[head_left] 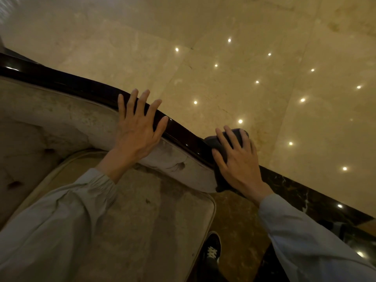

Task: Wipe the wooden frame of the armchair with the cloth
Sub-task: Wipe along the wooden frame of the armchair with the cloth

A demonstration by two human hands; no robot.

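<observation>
The armchair's dark glossy wooden frame (pixel 67 82) runs from the upper left down to the centre right, above beige worn upholstery (pixel 61 117). My left hand (pixel 138 127) lies flat with fingers spread across the padded edge and onto the frame, holding nothing. At the frame's lower end my right hand (pixel 238 161) presses a dark cloth (pixel 213 144) against the wood, fingers spread over it. The cloth drapes over the rail and hangs down its near side.
The seat cushion (pixel 146 220) fills the lower middle. Polished beige marble floor (pixel 264 58) with light reflections lies beyond the frame. A dark marble border strip (pixel 301 196) runs at the right. My dark shoe (pixel 211 251) stands beside the cushion.
</observation>
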